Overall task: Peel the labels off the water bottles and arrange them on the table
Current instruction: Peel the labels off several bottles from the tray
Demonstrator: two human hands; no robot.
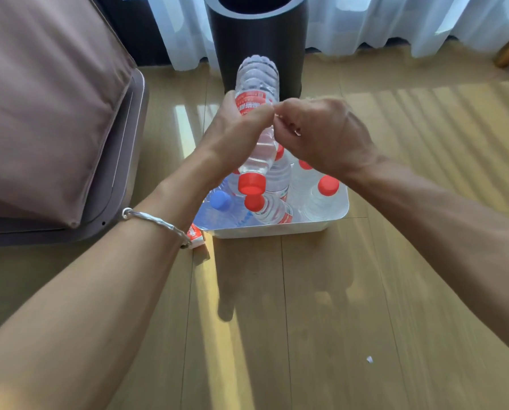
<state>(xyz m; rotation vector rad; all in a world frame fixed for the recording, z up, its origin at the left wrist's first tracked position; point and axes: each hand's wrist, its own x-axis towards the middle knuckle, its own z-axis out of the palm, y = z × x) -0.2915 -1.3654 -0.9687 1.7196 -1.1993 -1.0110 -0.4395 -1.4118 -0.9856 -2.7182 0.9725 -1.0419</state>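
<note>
A clear plastic water bottle (257, 81) is held in the air above a white rectangular plastic tub (277, 227), tilted so that its red screw cap (251, 183) points back toward the person and its ribbed base points away. The left hand (232, 134) grips the bottle around its middle, fingers wrapped behind it and the thumb lying over the lower part of the red and white paper label (250, 102). The right hand (321, 134) is curled, its thumb and forefinger pinching the label at the right edge, touching the tip of the left thumb. A thin silver bracelet (155, 221) circles the left wrist. The tub stands on a light wooden floor (277, 321) and holds more clear bottles: a blue-capped bottle (220, 199) at its near left corner, a red-capped upright bottle (327, 184) at its near right corner, and a red-capped bottle lying on its side (272, 210) along the near edge between them. A loose peeled label (195, 235) lies on the floor just beside the tub's near left corner. Beyond the tub's far edge stands a dark cylindrical bin (259, 39) before sheer white curtains (395, 22). A brownish padded cushion (46, 99) fills the left side, and a small white scrap (369, 359) lies on the floor at the near right.
</note>
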